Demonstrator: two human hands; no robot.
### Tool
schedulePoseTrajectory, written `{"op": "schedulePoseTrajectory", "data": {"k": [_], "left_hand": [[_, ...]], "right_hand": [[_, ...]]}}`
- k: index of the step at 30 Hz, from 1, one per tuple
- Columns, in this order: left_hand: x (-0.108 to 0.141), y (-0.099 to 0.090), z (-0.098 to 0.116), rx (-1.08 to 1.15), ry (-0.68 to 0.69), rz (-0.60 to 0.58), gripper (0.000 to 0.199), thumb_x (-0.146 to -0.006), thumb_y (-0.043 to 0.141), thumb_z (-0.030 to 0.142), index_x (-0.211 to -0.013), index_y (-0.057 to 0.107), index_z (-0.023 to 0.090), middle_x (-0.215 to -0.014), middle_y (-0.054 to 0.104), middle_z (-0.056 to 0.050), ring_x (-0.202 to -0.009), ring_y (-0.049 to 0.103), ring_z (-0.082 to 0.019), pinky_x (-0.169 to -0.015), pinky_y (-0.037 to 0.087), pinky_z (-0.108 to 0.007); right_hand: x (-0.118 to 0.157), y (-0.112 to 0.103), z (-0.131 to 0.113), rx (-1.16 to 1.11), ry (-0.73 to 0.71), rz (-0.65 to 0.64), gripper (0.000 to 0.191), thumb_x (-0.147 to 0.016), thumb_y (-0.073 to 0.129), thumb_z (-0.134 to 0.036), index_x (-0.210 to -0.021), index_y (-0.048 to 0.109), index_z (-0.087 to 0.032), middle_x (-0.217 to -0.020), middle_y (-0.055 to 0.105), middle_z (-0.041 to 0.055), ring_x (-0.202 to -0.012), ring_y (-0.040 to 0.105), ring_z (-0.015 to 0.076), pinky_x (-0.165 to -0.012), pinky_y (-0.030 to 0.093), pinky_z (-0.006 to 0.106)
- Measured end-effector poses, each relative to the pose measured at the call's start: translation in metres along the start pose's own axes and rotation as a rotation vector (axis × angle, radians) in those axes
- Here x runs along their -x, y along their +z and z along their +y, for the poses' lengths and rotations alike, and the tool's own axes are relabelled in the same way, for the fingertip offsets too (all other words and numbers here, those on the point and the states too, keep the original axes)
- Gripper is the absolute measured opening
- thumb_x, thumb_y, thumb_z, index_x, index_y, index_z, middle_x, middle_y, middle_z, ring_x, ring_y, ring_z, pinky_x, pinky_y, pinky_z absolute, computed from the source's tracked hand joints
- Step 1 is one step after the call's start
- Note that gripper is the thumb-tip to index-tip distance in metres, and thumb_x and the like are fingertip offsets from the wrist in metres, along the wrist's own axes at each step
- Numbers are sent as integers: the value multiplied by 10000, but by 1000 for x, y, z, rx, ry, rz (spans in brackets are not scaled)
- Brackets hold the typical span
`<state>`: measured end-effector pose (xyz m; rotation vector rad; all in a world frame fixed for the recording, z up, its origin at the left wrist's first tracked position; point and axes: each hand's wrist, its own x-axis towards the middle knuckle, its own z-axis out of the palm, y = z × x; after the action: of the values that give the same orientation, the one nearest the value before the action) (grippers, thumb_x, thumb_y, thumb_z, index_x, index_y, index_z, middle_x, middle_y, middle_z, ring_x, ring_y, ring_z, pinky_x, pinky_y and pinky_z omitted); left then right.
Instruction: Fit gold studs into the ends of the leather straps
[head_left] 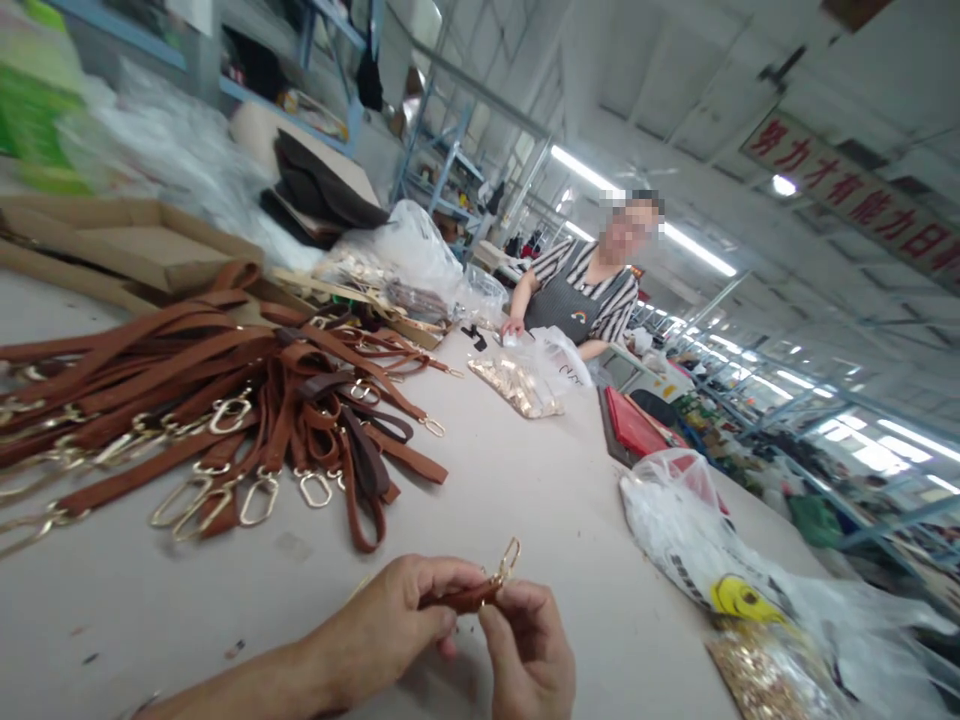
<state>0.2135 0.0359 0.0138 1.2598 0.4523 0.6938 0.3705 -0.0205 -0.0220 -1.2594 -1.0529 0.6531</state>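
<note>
Near the front edge of the table, my left hand (409, 610) grips a short brown leather strap (469, 598) between thumb and fingers. A gold metal clasp (509, 562) sticks up from the strap's right end. My right hand (529, 645) is closed at that same end, thumb and forefinger pinching strap and fitting together. Anything smaller between the right fingertips is hidden. Beyond my hands lies a big heap of brown leather straps (187, 370) with gold clasps, a darker brown strap (367, 480) among them.
Across the table stands a person in a striped top and apron (574, 300), a hand on a clear bag of gold hardware (517, 385). To the right lie red material (645, 425) and a plastic bag of gold pieces (772, 660). A cardboard box (150, 245) stands at the left.
</note>
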Motion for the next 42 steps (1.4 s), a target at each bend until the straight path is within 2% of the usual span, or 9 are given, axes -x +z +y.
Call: {"op": "schedulePoseTrajectory", "data": {"k": [6,9,13,17,23,27,34,37,42], "left_hand": [[6,-1,8,-144,59,-27,568,-672,429,36,-1108,738,227,-995,734,-4,-896,634,-186,-696,494,-209],[9,-1,10,-173,58,-9,518,-692,435,46,-1067,746,223,-950,730,-9,-862,638,-181,-703,495,-213],[9,-1,2,-7,-89,49,231,-833,558,279,-997,694,188,-936,691,-41,-661,641,-150,-502,445,-191],[6,-5,-6,297,-307,3,440,-803,619,576,-928,611,154,-819,666,-52,-513,600,-121,-408,403,-178],[8,-13,-2,339,-452,24,311,-701,811,381,-772,637,134,-619,571,33,-483,504,-57,-443,374,-139],[4,-13,-2,276,-457,60,371,-687,833,319,-974,657,161,-729,631,17,-566,578,-83,-490,417,-154],[4,-7,-11,69,-350,169,382,-648,836,339,-877,584,164,-728,656,7,-532,600,-113,-451,400,-184],[4,-3,-17,-67,-280,197,325,-738,727,403,-890,558,171,-818,702,-32,-585,641,-140,-478,435,-200],[11,13,-13,-392,-175,173,257,-836,543,411,-961,553,187,-886,731,-49,-559,656,-167,-463,402,-239]], "right_hand": [[0,8,12,-126,49,52,334,-714,789,-385,-929,588,-227,-747,707,-6,-660,648,139,-623,519,232],[0,11,9,-145,79,80,456,-689,807,-393,-1035,559,-228,-895,728,37,-658,663,153,-608,540,265],[1,12,2,-175,128,8,599,-737,764,-418,-1225,473,-228,-888,742,57,-735,698,205,-662,566,328],[4,11,-7,-25,63,-5,553,-759,747,-349,-1228,484,-218,-898,739,35,-841,694,192,-816,537,338],[6,8,-35,79,56,-138,475,-802,681,-283,-1238,508,-209,-999,724,43,-878,683,165,-847,534,327],[6,-35,-49,383,24,-32,373,-831,626,-321,-1180,592,-194,-1024,725,63,-848,673,154,-788,537,295],[48,-158,-61,976,143,56,304,-842,529,-317,-1086,643,-177,-883,748,59,-779,691,189,-746,532,328],[66,-175,-60,1076,172,22,293,-830,524,-292,-1070,659,-194,-885,748,52,-770,689,193,-737,522,328],[72,-167,-56,1249,156,-75,269,-839,513,-218,-1049,680,-228,-910,740,43,-859,672,203,-797,478,321]]}}
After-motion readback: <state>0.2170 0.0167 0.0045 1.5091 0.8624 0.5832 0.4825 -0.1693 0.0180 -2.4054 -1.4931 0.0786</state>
